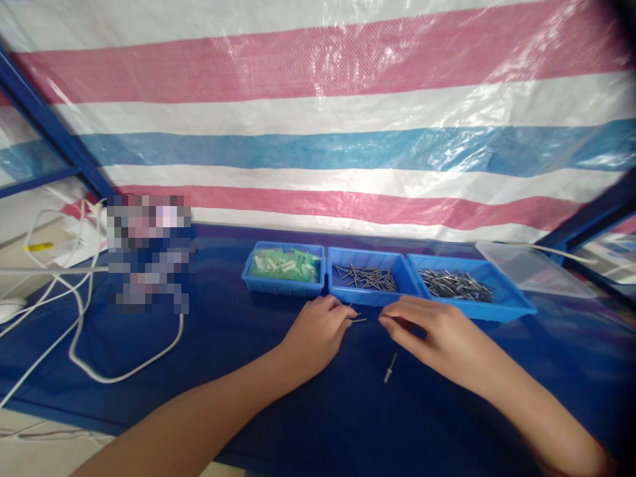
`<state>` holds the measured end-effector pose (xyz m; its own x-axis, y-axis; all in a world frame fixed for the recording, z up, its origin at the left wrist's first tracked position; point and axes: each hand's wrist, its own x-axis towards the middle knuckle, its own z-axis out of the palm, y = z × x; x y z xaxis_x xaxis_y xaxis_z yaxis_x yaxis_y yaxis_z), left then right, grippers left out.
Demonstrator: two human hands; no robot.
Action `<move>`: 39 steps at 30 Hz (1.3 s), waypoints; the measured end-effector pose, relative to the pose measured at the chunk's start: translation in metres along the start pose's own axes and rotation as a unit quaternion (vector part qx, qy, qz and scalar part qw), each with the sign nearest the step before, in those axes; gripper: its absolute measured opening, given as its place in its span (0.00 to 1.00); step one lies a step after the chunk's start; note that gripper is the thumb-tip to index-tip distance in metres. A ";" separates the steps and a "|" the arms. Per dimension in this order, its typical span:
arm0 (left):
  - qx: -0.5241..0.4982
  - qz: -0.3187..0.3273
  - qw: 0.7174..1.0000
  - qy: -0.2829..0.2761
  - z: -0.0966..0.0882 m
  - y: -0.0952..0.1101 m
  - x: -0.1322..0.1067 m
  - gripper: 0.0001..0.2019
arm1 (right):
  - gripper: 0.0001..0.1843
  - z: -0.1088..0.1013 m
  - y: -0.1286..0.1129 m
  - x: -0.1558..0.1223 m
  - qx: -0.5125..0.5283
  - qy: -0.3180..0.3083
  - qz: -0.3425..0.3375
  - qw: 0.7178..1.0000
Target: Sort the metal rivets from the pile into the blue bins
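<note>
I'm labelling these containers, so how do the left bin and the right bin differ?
The left bin holds green and white pieces; the right bin holds slim metal pieces.
The left bin's contents spread across most of it, while the right bin's leave blue floor showing toward its right end.
The left bin looks smaller than the right bin.
Both are blue, open-topped and upright.

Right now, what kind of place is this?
Probably a workshop: two blue bins hold lots of small metal pins, they sit on a blue table, and a striped plastic sheet is behind.
</note>
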<state>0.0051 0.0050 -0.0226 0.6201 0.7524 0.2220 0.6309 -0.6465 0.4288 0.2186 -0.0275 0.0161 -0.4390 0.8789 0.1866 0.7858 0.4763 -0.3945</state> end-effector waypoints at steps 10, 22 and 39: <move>0.044 0.013 0.999 0.019 0.001 0.001 -0.004 0.09 | 0.11 0.000 0.012 -0.014 0.019 -0.100 0.024 0.994; 0.067 0.047 0.997 0.005 -0.005 0.003 -0.004 0.11 | 0.02 0.003 0.024 -0.017 0.060 -0.176 0.049 0.981; -0.203 -0.056 0.974 0.082 -0.006 0.009 0.001 0.04 | 0.09 0.015 -0.008 0.005 0.154 0.052 0.045 0.986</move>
<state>0.0083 0.0008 -0.0136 0.4533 0.8472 0.2769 0.4336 -0.4810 0.7620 0.2034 -0.0270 0.0068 -0.3139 0.9229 0.2231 0.6435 0.3796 -0.6647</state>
